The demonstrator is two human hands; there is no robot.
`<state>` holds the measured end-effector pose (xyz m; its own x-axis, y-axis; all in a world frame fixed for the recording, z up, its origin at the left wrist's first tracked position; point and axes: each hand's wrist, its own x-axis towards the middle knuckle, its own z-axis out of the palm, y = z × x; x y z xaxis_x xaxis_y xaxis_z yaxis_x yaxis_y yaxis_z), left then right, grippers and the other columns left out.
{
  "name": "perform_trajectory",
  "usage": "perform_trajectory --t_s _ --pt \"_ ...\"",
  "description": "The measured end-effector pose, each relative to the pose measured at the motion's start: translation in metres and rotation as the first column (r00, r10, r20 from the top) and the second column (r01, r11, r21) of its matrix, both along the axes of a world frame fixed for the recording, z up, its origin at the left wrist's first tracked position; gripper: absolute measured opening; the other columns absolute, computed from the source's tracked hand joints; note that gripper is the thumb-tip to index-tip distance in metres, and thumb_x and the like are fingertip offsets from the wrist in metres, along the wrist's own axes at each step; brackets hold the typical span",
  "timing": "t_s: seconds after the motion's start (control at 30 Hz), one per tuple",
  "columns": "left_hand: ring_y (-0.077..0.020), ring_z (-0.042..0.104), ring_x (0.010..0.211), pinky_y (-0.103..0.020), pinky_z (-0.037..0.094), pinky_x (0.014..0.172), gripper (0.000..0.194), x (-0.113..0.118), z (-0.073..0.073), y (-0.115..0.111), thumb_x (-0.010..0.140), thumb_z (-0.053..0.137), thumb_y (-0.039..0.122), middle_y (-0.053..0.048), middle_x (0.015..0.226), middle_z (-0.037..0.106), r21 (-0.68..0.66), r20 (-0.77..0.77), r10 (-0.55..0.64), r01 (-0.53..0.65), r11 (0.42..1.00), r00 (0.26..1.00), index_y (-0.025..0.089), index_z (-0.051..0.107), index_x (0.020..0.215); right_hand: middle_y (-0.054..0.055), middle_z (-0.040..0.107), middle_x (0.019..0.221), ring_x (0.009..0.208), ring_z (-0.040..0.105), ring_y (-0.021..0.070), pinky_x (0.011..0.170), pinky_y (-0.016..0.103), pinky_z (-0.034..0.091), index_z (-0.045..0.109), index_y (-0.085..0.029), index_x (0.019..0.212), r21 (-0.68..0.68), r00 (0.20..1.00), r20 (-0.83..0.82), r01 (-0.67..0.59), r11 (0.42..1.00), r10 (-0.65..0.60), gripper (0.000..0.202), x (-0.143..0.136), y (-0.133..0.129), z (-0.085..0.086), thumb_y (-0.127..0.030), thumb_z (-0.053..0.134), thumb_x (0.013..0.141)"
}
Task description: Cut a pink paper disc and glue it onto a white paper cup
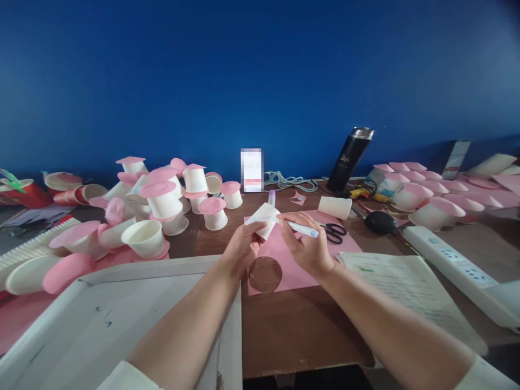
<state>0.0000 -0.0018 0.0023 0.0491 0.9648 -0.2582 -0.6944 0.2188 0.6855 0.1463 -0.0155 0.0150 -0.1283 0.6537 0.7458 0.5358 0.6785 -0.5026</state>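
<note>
My left hand (pixel 246 244) pinches a small white paper piece (pixel 262 215) with angled edges; I cannot tell if it is folded. In my right hand (pixel 306 244) is a white marker pen (pixel 298 228) with a bluish end, its tip at the paper piece. Under both hands lies a pink paper sheet (pixel 300 271) with a round hole cut in it, showing brown table. Black-handled scissors (pixel 335 233) rest on the sheet beside my right hand, their blades partly hidden. A purple-capped tube (pixel 272 197) stands just behind the paper piece.
Many white paper cups (pixel 162 203) with pink paper discs crowd the left; more pink-topped cups (pixel 439 206) stand right. A plain cup (pixel 335 207) lies sideways. A black flask (pixel 350 160), phone (pixel 252 169), power strip (pixel 459 271), printed paper (pixel 406 287) and white tray (pixel 142 319) surround the work.
</note>
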Motion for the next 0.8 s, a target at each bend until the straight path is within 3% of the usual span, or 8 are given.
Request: perform_trajectory --t_s 0.37,0.47,0.57,0.67,0.8 --pt "-0.0131 0.063 0.079 -0.023 0.048 0.074 0.023 0.0 0.001 -0.002 0.061 0.07 0.007 -0.005 0.086 0.069 0.013 -0.024 0.004 -0.004 1.0 1.0 0.012 0.067 0.084 0.006 0.07 0.093 0.086 0.065 0.0197 0.079 0.034 0.052 0.065 -0.023 0.095 -0.001 0.999 -0.018 -0.032 0.999 0.032 0.013 -0.002 -0.004 0.001 -0.025 0.054 0.088" --pt "-0.0157 0.062 0.084 -0.026 0.047 0.077 0.026 -0.001 -0.001 -0.001 0.062 0.071 0.009 -0.006 0.088 0.068 0.041 -0.026 -0.018 0.019 0.999 0.999 0.012 0.067 0.088 0.006 0.069 0.093 0.083 0.064 0.0194 0.077 0.035 0.052 0.065 -0.022 0.098 -0.024 0.992 -0.122 -0.013 1.0 0.009 0.015 -0.001 -0.002 0.005 -0.027 0.054 0.089" --pt "-0.0157 0.062 0.083 -0.025 0.046 0.076 0.027 -0.001 -0.003 -0.001 0.061 0.073 0.011 -0.006 0.085 0.068 0.096 -0.06 -0.003 0.009 0.995 0.998 0.011 0.067 0.088 0.006 0.069 0.087 0.068 0.064 0.016 0.062 0.03 0.052 0.063 -0.021 0.107 -0.173 0.938 -0.344 -0.032 0.984 -0.03 0.023 0.0 0.005 0.007 -0.034 0.053 0.09" --pt "-0.0168 0.063 0.081 -0.027 0.045 0.075 0.028 0.001 -0.003 -0.003 0.061 0.075 0.014 -0.006 0.083 0.069 0.152 -0.103 -0.018 0.034 0.988 0.994 0.012 0.067 0.088 0.003 0.069 0.077 0.056 0.061 0.0125 0.054 0.026 0.051 0.062 -0.02 0.109 -0.393 0.844 -0.525 -0.121 0.912 -0.114 0.032 0.003 0.016 0.003 -0.042 0.055 0.087" --pt "-0.0233 0.064 0.09 -0.034 0.045 0.083 0.035 0.005 -0.001 -0.008 0.062 0.077 0.019 -0.01 0.089 0.071 0.219 -0.126 -0.07 0.096 0.971 0.99 0.011 0.068 0.095 0.006 0.071 0.09 0.073 0.069 0.017 0.058 0.026 0.054 0.06 -0.02 0.109 -0.587 0.749 -0.627 -0.272 0.763 -0.216 0.041 0.006 0.028 -0.006 -0.048 0.062 0.079"
